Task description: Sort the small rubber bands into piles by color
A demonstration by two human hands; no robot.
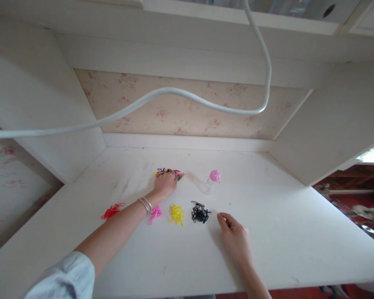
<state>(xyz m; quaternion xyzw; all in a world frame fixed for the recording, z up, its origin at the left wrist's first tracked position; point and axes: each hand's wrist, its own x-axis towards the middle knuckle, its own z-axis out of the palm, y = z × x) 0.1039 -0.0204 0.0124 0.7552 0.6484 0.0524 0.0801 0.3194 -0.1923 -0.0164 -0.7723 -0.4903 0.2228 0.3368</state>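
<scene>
My left hand (166,183) reaches to a pile of mixed-colour rubber bands (168,170) at the middle back of the white desk. Its fingers curl down into the bands, and their tips are hidden. In front lie sorted piles: red rubber bands (111,211), pink rubber bands (155,214) beside my left wrist, yellow rubber bands (176,214) and black rubber bands (200,213). Just right of the black pile, my right hand (236,234) hovers low with thumb and forefinger pinched together. Whatever may be between those fingertips is too small to tell.
A small clear bottle with a pink cap (215,176) stands right of the mixed pile. A white cable (174,90) hangs across the upper view. White side panels (336,124) and a floral-papered back wall (190,112) enclose the desk (162,253).
</scene>
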